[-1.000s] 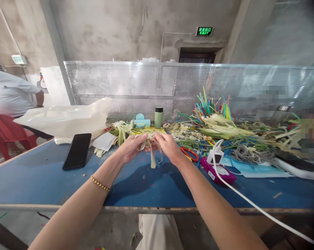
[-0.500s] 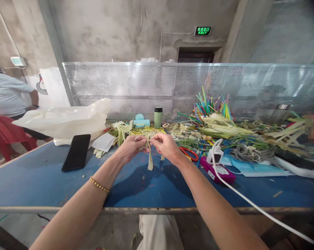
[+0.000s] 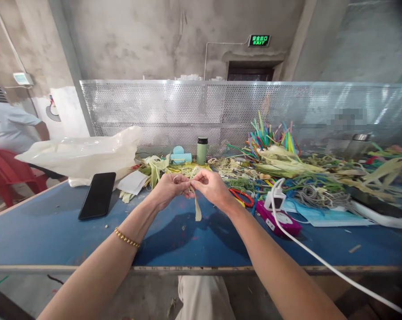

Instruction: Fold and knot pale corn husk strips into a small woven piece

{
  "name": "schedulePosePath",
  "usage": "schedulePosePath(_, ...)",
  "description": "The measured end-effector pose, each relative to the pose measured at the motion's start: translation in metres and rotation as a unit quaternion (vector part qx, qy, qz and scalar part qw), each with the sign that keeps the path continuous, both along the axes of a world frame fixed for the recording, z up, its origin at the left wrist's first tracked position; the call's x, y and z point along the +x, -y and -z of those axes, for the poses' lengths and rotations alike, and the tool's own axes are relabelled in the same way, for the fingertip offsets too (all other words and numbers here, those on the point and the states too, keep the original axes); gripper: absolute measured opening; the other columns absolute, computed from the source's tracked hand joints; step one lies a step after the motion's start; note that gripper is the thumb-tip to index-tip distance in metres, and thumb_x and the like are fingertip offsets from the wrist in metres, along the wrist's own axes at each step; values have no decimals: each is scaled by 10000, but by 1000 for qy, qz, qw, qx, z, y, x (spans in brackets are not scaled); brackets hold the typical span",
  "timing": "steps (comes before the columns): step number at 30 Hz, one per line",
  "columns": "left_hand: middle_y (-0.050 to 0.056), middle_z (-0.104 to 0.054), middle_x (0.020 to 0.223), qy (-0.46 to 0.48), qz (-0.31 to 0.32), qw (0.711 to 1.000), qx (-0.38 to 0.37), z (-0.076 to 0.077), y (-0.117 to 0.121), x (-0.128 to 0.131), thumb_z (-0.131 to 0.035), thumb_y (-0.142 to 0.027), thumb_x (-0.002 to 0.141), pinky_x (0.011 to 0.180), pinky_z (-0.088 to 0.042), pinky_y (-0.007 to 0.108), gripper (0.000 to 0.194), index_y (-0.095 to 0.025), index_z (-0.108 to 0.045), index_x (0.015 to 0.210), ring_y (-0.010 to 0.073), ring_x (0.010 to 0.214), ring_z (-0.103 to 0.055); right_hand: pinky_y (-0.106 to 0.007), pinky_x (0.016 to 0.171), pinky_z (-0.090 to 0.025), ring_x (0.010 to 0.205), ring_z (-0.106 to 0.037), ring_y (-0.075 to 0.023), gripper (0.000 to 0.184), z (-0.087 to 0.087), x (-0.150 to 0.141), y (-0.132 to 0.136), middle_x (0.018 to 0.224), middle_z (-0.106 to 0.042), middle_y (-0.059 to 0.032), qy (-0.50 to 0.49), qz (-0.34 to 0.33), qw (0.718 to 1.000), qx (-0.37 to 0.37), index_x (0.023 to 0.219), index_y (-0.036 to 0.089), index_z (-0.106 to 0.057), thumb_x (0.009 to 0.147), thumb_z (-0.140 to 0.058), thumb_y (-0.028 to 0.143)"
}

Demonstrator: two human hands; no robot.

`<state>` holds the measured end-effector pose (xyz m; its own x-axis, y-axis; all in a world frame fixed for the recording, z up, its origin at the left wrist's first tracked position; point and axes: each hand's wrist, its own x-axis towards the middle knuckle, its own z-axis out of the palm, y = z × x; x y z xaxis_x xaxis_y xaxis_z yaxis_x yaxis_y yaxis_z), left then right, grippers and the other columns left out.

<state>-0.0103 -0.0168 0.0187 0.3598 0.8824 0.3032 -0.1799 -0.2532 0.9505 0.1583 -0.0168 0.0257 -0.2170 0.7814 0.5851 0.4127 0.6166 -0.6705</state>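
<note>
Both hands meet above the middle of the blue table, their fingertips touching or nearly so. A pale green corn husk strip hangs down from between them. My left hand is closed in a pinch on the strip, and a thin whitish cord-like piece curls above its fingers. My right hand pinches the same strip from the other side with thumb and forefinger. The fingers hide how the strip is folded or tied.
Left lie a black phone, a white paper and a plastic bag. A green bottle stands behind my hands. Right are corn husks, red-handled scissors, a purple power strip with a white cable, and a blue mask.
My fingertips have drawn closer together at the strip, and its hanging end has shifted slightly right and lower. The seated person at the far left has leaned lower.
</note>
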Motion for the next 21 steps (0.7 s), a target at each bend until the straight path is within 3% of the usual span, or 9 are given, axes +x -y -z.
schedulePosePath(7, 49, -681, 613, 10, -1, 1000, 11, 1, -2, 1, -843, -340, 623, 613, -530, 294, 329, -98, -652, 737, 178, 595, -684, -275, 590, -412, 615, -542, -142, 135, 0, 2, -2, 664, -614, -13, -9, -4, 1000, -17, 689, 177, -583, 757, -657, 267)
schedulePosePath(13, 38, -674, 638, -13, -3, 999, 31, 0, -3, -1, -815, -331, 659, 605, -503, 277, 288, -103, -664, 748, 141, 573, -646, -266, 589, -397, 616, -514, -133, 250, -1, 3, -2, 662, -588, 1, -74, -76, 992, -74, 738, 163, -623, 781, -648, 407)
schedulePosePath(21, 47, -670, 668, -24, 10, 999, 43, -1, 2, 1, -778, -301, 691, 641, -458, 261, 247, -96, -702, 805, 129, 631, -606, -278, 625, -411, 630, -525, -139, 192, -1, 1, -6, 668, -580, 3, -106, -76, 990, -56, 676, 196, -573, 747, -679, 339)
